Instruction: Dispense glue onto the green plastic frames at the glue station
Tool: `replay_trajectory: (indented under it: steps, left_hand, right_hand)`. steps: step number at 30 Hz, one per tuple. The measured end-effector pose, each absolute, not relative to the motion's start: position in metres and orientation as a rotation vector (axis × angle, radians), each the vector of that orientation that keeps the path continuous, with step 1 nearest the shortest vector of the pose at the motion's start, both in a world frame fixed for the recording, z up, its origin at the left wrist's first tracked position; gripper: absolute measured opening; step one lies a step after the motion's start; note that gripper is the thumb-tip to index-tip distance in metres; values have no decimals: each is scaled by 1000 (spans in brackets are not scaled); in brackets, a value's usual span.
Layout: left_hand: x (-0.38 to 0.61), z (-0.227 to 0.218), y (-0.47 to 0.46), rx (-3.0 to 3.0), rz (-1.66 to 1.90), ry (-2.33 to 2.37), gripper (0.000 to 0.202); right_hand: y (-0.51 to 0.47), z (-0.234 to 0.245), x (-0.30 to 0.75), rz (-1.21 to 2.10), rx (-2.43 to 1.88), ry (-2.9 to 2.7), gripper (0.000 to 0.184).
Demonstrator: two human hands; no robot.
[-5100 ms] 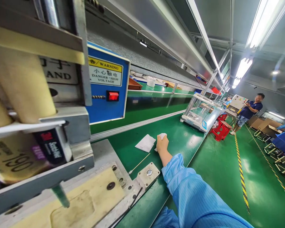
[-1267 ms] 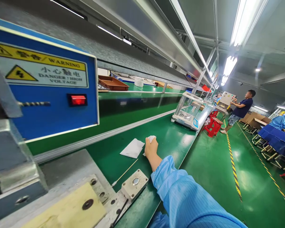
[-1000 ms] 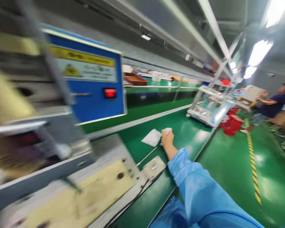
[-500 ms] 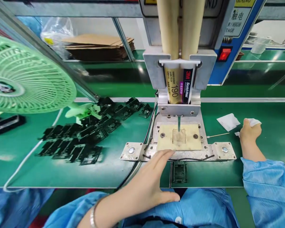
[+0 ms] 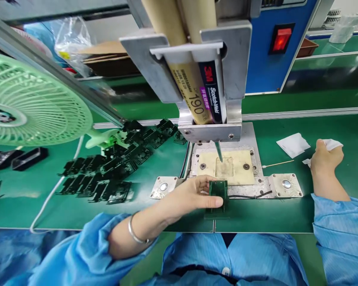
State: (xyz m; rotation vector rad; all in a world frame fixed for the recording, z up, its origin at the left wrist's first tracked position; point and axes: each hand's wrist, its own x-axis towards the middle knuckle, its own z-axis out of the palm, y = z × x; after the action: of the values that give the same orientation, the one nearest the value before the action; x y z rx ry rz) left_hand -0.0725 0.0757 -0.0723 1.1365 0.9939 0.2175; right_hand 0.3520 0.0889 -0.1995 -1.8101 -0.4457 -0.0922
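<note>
Green frame [image 5: 219, 188] in left hand [image 5: 197, 194] — cartridge [image 5: 193, 93] in metal holder [image 5: 233, 67].

Covered and cropped around you
Your left hand [image 5: 193, 195] covers part of the dark piece [image 5: 222, 190] it holds. Your right hand [image 5: 326, 163], at 3 o'clock, hides some of the crumpled white sheet [image 5: 333, 143]. The view crops the fan [image 5: 47, 105] at 9 o'clock, the cream tubes [image 5: 198, 22] at 12.

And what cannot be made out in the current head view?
In the head view:
Part: partly covered by the left hand.
Held tissue: middle covered by the right hand.
Fan: left side cut off by the left edge.
Cream tubes: tops cut off by the top edge.
</note>
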Motion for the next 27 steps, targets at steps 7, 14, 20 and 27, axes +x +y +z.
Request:
replay_trajectory:
  steps: [7,14,20,27]
  left_hand:
    - [-57,-71,116,1189,277,988,61]
    - [-53,-88,128,1430,416,937,66]
    - [-50,-103,129,1653,548,892,58]
    - [-93,-90,123,1962,662,1231,89]
  right_hand:
    - [87,-195,347,-68,-1809,-435,6]
    - [85,-201,348,-45,-1772,-446,6]
    - [80,-194,338,32,-1741,-446,6]
    - [33,-158,289,300,-1799,-579,37]
